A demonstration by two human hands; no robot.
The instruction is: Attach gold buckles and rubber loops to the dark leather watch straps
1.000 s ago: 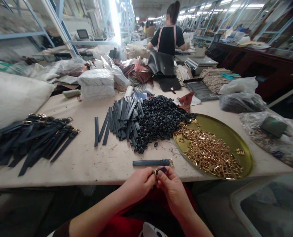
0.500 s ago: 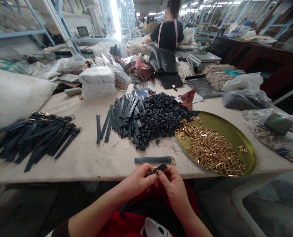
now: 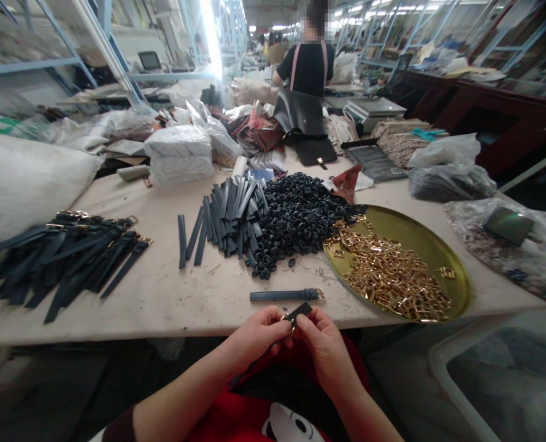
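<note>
Both my hands meet just below the table's near edge. My left hand (image 3: 257, 334) and my right hand (image 3: 321, 344) pinch the end of a dark strap (image 3: 298, 311) with a small gold buckle between the fingertips. The rest of that strap hangs down out of sight. One finished dark strap with a gold buckle (image 3: 286, 295) lies flat on the table just beyond my fingers.
A round brass tray (image 3: 420, 236) holds several gold buckles at the right. Black loops (image 3: 296, 215) and bare straps (image 3: 229, 215) are piled mid-table. Buckled straps (image 3: 65, 258) are heaped at left. Bags and bundles crowd the back. A person in black (image 3: 307, 67) stands beyond.
My hands have stayed together on the strap end, with the fingers shifting slightly around the buckle. The view has moved a little; the things on the table lie as before.
</note>
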